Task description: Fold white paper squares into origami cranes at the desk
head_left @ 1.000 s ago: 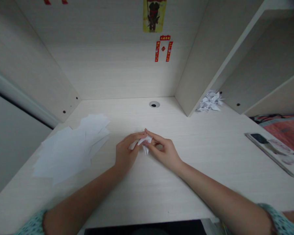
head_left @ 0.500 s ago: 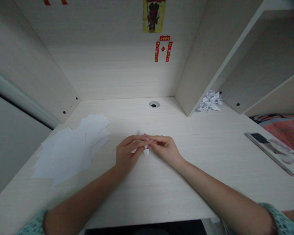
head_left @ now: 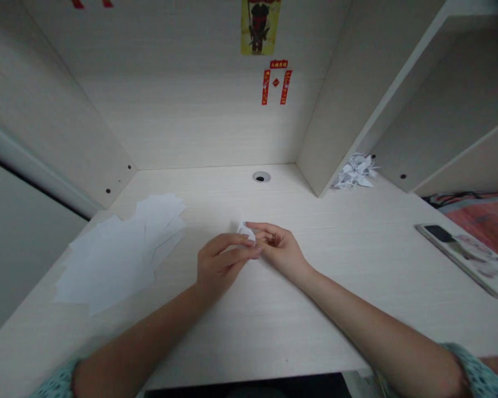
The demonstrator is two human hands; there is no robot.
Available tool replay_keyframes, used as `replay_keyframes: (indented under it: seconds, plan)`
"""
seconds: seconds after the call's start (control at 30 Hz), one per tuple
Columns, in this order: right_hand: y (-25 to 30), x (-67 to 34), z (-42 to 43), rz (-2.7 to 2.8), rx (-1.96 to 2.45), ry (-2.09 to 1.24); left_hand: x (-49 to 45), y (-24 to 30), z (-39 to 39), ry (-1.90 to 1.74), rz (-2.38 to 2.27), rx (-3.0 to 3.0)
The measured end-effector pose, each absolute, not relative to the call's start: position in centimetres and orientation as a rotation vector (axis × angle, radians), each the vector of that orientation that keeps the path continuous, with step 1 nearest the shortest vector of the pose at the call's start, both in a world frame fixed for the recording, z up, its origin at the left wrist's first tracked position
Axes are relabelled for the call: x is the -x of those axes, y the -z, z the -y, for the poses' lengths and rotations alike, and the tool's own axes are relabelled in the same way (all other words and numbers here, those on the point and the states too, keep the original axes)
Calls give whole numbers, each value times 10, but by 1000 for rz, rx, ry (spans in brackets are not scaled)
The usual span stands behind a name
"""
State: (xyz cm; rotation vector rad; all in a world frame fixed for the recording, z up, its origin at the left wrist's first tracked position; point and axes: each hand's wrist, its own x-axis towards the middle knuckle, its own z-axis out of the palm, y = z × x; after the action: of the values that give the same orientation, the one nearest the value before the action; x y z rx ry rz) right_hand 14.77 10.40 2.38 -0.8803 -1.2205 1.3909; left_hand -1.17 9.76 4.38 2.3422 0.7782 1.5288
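Observation:
A small folded piece of white paper (head_left: 246, 231) is pinched between my hands above the middle of the pale wood-grain desk (head_left: 315, 309). Most of it is hidden by my fingers. My left hand (head_left: 219, 261) closes on its near side. The fingertips of my right hand (head_left: 279, 247) press on it from the right. Both forearms rest low over the desk.
Loose white paper sheets (head_left: 112, 257) lie fanned out at the left. A heap of folded paper cranes (head_left: 354, 172) sits by the right partition. A phone (head_left: 439, 233) lies on a printed booklet (head_left: 473, 260) at the right. The desk has a cable hole (head_left: 261, 176) at the back.
The folded paper has shifted up and is now less covered at its top. My left fingers have drawn back slightly from my right hand, and the paper's lower point no longer shows.

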Motion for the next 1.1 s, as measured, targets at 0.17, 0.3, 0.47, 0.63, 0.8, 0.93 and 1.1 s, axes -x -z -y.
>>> replay_keyframes:
  seconds: [0.17, 0.3, 0.47, 0.63, 0.8, 0.93, 1.1]
  plan:
    - [-28, -147, -100, 1269, 805, -1392, 12, -48, -96, -1574, -731, -2410]
    - [-27, -146, -99, 1346, 780, -1387, 12, -49, -95, -1561, -769, -2456]
    - [-26, -147, -102, 1323, 870, -1272, 13, -41, -99, -1433, -1168, -2349]
    - [-43, -150, -101, 1249, 918, -1230, 14, -38, -106, -1202, -1193, -1995]
    - [-66, -148, -95, 1275, 950, -1225, 8, -52, -102, -1169, -1078, -1805]
    - [-67, -150, -103, 1356, 966, -1214, 3, -59, -106, -1168, -1056, -1718]
    - [-45, -160, -118, 1470, 943, -1235, 8, -49, -115, -1060, -1098, -1759]
